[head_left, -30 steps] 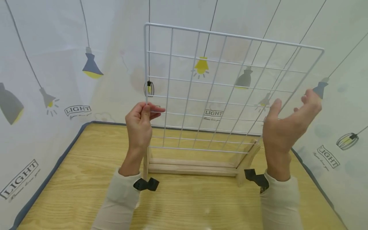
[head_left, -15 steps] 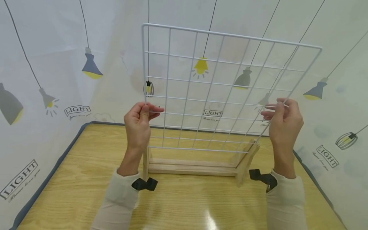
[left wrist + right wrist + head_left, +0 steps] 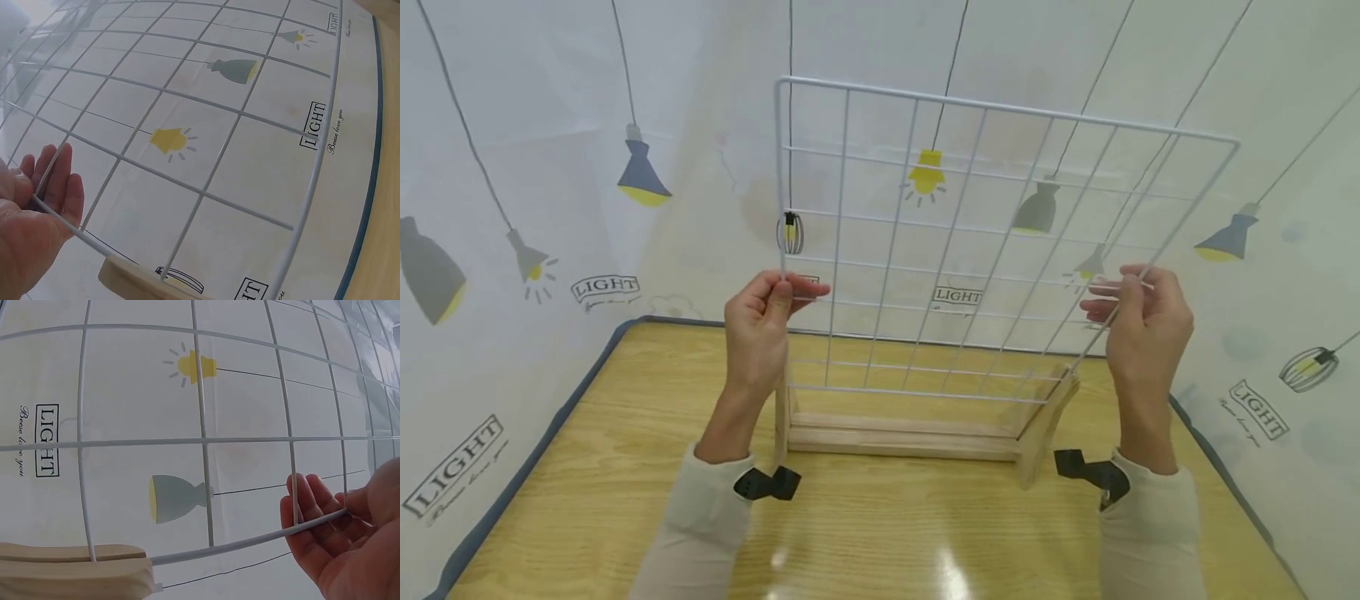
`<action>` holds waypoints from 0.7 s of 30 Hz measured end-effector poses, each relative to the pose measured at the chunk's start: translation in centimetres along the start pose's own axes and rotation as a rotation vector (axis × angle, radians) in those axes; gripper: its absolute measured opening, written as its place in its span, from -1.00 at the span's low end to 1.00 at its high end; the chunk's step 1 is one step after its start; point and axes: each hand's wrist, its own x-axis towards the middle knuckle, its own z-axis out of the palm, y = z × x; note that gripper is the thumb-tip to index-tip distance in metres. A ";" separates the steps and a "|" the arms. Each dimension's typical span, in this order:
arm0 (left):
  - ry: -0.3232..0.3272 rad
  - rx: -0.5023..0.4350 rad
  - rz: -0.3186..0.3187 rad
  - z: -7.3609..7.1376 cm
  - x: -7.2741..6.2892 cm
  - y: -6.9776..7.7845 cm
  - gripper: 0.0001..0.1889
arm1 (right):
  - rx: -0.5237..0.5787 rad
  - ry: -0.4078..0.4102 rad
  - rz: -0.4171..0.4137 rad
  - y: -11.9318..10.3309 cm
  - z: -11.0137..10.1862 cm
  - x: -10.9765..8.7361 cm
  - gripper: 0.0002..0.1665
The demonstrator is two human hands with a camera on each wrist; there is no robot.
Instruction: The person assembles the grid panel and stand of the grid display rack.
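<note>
A white wire grid panel (image 3: pixel 985 106) stands tilted over a pale wooden stand (image 3: pixel 902 444), its lower part between the two uprights. My left hand (image 3: pixel 758 337) pinches the panel's left side wire between thumb and fingers, the other fingers reaching behind the mesh. On the opposite side, my right hand (image 3: pixel 1152 337) grips the right side wire, thumb in front. In the left wrist view, the end of a wooden upright (image 3: pixel 134 281) meets the side wire below the hand. The right wrist view has the other upright (image 3: pixel 75 578) against the panel's edge.
The stand is on a wood-grain table (image 3: pixel 880 525) edged at the back and sides by a blue border (image 3: pixel 542 437). Behind rises a white backdrop (image 3: pixel 715 100) printed with hanging lamps and "LIGHT" labels. Each wrist wears a black camera mount (image 3: pixel 767 483).
My right hand has come in from beside the panel and taken hold of its right side wire. The panel's top edge has since dropped slightly. My left hand keeps its grip.
</note>
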 end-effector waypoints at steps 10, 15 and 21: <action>-0.019 0.057 -0.037 -0.6 -0.4 -0.5 -0.74 | -0.007 -0.027 0.032 0.7 0.1 -0.6 -0.82; -0.021 0.095 -0.053 -0.9 -0.7 -0.8 -0.74 | -0.016 -0.033 0.036 1.1 0.3 -0.9 -0.82; -0.038 0.154 -0.040 -1.2 -1.0 -1.1 -0.75 | -0.003 -0.034 0.029 1.6 0.3 -1.1 -0.82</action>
